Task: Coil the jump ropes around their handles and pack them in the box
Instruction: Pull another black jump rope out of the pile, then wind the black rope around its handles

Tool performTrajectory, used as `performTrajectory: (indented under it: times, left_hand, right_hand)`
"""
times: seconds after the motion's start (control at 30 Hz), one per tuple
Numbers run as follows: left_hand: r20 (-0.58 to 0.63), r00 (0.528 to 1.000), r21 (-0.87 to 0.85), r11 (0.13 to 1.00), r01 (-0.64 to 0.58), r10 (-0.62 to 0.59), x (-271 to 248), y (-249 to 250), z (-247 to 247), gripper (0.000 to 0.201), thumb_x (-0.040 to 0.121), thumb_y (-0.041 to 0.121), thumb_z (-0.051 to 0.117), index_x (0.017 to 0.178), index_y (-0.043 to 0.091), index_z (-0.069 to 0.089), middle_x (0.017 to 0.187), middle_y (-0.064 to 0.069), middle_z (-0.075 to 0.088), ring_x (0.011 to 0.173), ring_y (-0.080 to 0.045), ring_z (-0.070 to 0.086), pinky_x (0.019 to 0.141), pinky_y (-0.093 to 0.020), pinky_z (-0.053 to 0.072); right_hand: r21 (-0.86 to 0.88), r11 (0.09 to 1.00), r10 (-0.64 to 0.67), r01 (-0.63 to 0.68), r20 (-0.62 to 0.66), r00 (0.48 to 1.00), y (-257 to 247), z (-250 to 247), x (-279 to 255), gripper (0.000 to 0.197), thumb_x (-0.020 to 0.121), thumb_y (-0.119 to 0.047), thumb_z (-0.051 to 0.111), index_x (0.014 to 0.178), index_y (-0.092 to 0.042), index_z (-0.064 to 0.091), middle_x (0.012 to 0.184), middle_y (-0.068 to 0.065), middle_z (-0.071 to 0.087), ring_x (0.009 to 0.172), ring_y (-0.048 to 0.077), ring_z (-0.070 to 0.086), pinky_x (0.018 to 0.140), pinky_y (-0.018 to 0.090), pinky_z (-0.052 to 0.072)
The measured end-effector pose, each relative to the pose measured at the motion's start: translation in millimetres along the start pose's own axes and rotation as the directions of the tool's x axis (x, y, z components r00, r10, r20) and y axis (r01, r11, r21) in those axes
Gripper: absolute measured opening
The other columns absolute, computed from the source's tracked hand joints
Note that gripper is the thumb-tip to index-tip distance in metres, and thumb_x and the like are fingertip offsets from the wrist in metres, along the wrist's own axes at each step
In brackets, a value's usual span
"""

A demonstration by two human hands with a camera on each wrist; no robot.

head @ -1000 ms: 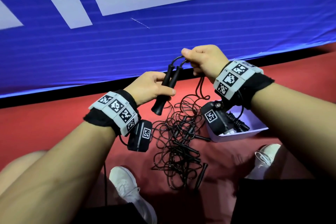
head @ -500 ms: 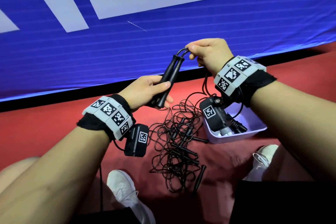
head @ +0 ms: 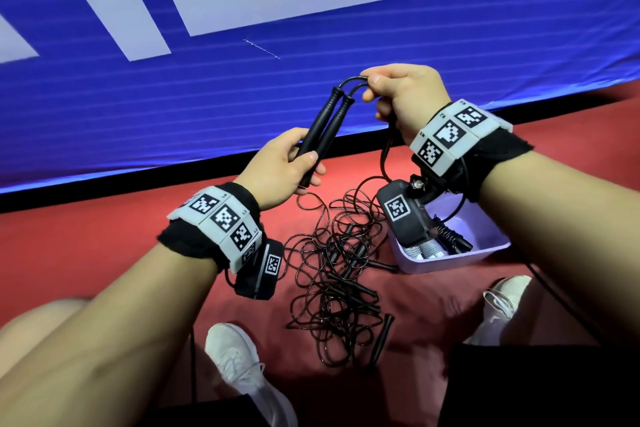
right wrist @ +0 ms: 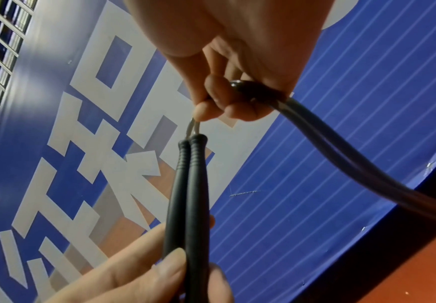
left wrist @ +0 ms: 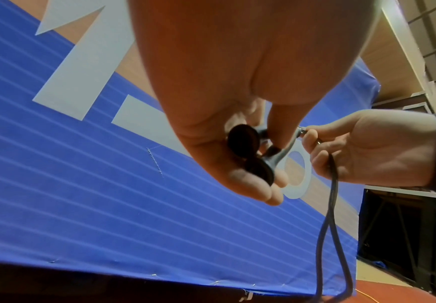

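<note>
**Inspector:** Your left hand [head: 282, 166] is clamped round the lower ends of the 2 black handles [head: 323, 130], held side by side and tilted up and away from you. Your right hand [head: 403, 94] pinches both strands of the rope [head: 349, 85] just where they leave the handle tips. From that pinch the cord drops to the tangled pile [head: 332, 274] on the red floor [head: 104, 239] between your feet.

**Operator:** So you judge the wrap has not started?

**Inspector:** No turn shows on the handles, so I judge you are at the first lap. Keep the 2 handles pressed flush; in the right wrist view they touch along their length, which is correct. Lay the doubled cord against the tips, then wind downward toward your left thumb, each turn snug beside the last.

**Operator:** And the risk?

**Inspector:** The pile likely holds more than 1 rope, with loose handles lying in it. Draw slack gently so you do not drag a knot up. The lilac box [head: 485, 253] sits just right of the pile, under your right wrist, with at least 1 wound rope inside; how many I cannot tell
</note>
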State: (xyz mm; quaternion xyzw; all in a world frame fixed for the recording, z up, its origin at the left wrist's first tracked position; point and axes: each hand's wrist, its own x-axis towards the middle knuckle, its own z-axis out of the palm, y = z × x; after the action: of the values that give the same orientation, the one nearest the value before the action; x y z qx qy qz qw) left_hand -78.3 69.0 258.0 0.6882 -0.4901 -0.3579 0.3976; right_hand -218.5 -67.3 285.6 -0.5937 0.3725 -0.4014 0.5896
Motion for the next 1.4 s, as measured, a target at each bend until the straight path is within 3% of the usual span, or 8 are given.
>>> performTrajectory:
  times: [0.2, 0.33, 0.47, 0.67, 0.83, 1.1, 1.27, 1.4]
  left_hand:
    - [-0.009, 1.000, 0.014, 1.000, 0.006, -0.006, 1, 1, 1, 0.012, 0.102, 0.018, 0.044, 0.101, 0.028, 0.051, 0.079, -0.001, 0.057, 0.067, -0.014, 0.058, 0.063, -0.030, 0.055]
    - [0.010, 1.000, 0.038, 0.999, 0.015, -0.016, 2, 0, -1, 0.010, 0.100, 0.018, 0.049, 0.103, 0.013, 0.056, 0.076, -0.001, 0.054, 0.064, -0.013, 0.057, 0.057, -0.026, 0.052]
    - [-0.007, 1.000, 0.025, 0.999, 0.028, -0.028, 3, 1, -3, 0.012, 0.102, 0.015, 0.044, 0.098, 0.022, 0.053, 0.079, 0.000, 0.064, 0.074, -0.015, 0.067, 0.061, -0.024, 0.053]
    - [-0.236, 0.962, 0.167, 0.981, -0.100, 0.138, 2, -3, 0, 0.028, 0.100, 0.017, 0.049, 0.124, 0.030, 0.045, 0.073, 0.004, 0.061, 0.057, -0.008, 0.060, 0.057, -0.014, 0.044]
    - [-0.152, 0.971, 0.195, 0.969, -0.151, 0.182, -2, 2, 2, 0.022, 0.096, 0.023, 0.057, 0.115, 0.031, 0.050, 0.067, 0.002, 0.059, 0.047, -0.011, 0.056, 0.054, -0.022, 0.048]
    - [0.138, 0.990, 0.049, 0.999, 0.002, -0.009, -3, 6, -8, 0.018, 0.102, 0.009, 0.043, 0.097, 0.024, 0.050, 0.079, -0.003, 0.063, 0.069, -0.015, 0.069, 0.057, -0.024, 0.054]
    - [0.010, 0.999, 0.172, 0.984, -0.053, 0.052, 0, 4, -4, 0.016, 0.100, 0.014, 0.044, 0.090, 0.025, 0.047, 0.072, 0.001, 0.050, 0.057, -0.014, 0.050, 0.050, -0.025, 0.043]
    - [-0.105, 0.989, 0.057, 0.994, -0.096, 0.102, -1, 8, -6, 0.010, 0.099, 0.016, 0.050, 0.090, 0.017, 0.051, 0.065, 0.002, 0.048, 0.051, -0.013, 0.045, 0.046, -0.016, 0.038]
  right_hand:
    - [0.043, 0.999, 0.013, -0.015, 0.031, 0.999, 0, 2, 3, 0.021, 0.091, 0.001, 0.046, 0.092, -0.011, 0.064, 0.063, 0.002, 0.059, 0.043, 0.011, 0.037, 0.048, 0.020, 0.040]
    - [0.034, 0.999, 0.005, -0.006, 0.014, 1.000, 1, 1, 3, 0.020, 0.091, 0.000, 0.049, 0.085, -0.013, 0.062, 0.064, 0.003, 0.061, 0.045, 0.012, 0.038, 0.049, 0.021, 0.040]
    - [0.016, 1.000, -0.023, 0.023, 0.007, 1.000, 1, 2, 2, 0.018, 0.090, -0.001, 0.051, 0.082, -0.013, 0.063, 0.066, 0.004, 0.063, 0.045, 0.011, 0.040, 0.049, 0.021, 0.040]
    - [0.040, 0.999, -0.021, 0.022, -0.029, 0.999, 0, 3, 3, 0.020, 0.090, 0.000, 0.050, 0.080, -0.013, 0.062, 0.065, 0.004, 0.063, 0.045, 0.011, 0.040, 0.046, 0.021, 0.036]
    - [0.071, 0.997, -0.016, 0.022, -0.076, 0.997, -2, 1, 5, 0.019, 0.090, 0.000, 0.050, 0.079, -0.010, 0.062, 0.063, 0.005, 0.062, 0.043, 0.010, 0.038, 0.043, 0.019, 0.033]
    - [0.038, 0.998, -0.044, 0.047, -0.070, 0.997, -1, -2, 4, 0.019, 0.088, 0.002, 0.052, 0.076, -0.010, 0.063, 0.060, 0.005, 0.063, 0.041, 0.008, 0.039, 0.043, 0.018, 0.034]
    - [0.028, 0.998, -0.060, 0.062, -0.058, 0.997, -3, -3, 5, 0.017, 0.088, 0.000, 0.053, 0.077, -0.011, 0.062, 0.063, 0.005, 0.064, 0.042, 0.009, 0.040, 0.044, 0.019, 0.035]
    - [0.050, 0.998, -0.041, 0.040, 0.007, 0.999, -1, -1, 4, 0.018, 0.091, -0.005, 0.054, 0.075, -0.011, 0.059, 0.062, 0.007, 0.059, 0.042, 0.010, 0.047, 0.045, 0.020, 0.041]
